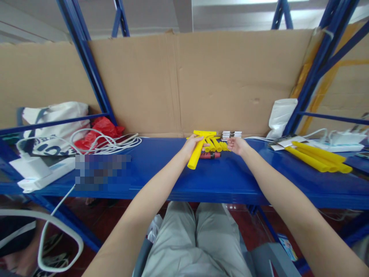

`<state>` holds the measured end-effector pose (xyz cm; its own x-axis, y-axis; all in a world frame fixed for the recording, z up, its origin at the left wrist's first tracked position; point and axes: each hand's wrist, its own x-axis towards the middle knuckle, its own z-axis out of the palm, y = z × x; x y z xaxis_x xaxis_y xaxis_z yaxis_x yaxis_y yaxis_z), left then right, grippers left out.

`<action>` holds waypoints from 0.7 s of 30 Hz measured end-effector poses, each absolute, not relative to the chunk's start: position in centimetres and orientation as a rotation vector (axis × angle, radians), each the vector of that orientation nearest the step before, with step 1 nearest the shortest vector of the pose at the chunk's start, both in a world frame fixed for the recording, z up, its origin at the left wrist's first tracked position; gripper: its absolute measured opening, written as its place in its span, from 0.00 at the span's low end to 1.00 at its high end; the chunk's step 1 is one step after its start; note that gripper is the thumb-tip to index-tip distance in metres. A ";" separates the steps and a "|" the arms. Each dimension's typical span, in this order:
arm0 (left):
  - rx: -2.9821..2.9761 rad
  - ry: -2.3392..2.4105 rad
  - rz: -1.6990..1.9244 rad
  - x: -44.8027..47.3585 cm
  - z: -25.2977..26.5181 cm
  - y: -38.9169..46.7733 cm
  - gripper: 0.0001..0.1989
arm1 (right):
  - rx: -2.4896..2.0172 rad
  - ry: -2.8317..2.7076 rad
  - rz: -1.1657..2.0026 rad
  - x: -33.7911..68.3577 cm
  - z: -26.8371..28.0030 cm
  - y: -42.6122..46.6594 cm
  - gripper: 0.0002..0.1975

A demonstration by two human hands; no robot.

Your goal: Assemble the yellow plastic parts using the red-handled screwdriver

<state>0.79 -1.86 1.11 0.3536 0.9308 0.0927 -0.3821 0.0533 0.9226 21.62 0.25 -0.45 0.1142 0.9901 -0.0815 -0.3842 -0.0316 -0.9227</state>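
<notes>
My left hand is closed around a yellow tube, its wide round end tilted down toward me. Behind and beside it, several more yellow tubes lie on the blue shelf. A red and black tool lies just in front of them, partly covered by the tube in my hand. My right hand has its fingers curled beside a row of small yellow pieces; whatever it may hold is too small to make out. Just behind that hand sits a stack of white items with dark bands.
Three or so yellow tubes rest at the right by white power strips. On the left are a power strip with a white charger, coiled white cables, a red bag and a white cloth bag. Cardboard walls the back.
</notes>
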 end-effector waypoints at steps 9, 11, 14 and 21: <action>1.358 0.783 1.118 1.6 0.1 -2.4 0.19 | -1.290 -0.577 1.107 25.5 -1.3 0.8 0.13; 1.398 0.789 1.103 1.6 0.1 -2.5 0.19 | -1.299 -0.575 1.111 25.7 -1.5 0.8 0.11; 1.447 0.814 1.079 1.6 0.0 -2.5 0.20 | -1.306 -0.579 1.121 25.7 -1.6 0.8 0.10; 1.570 0.836 1.072 1.6 -0.2 -2.5 0.21 | -1.363 -0.683 1.102 25.5 -1.4 0.3 0.11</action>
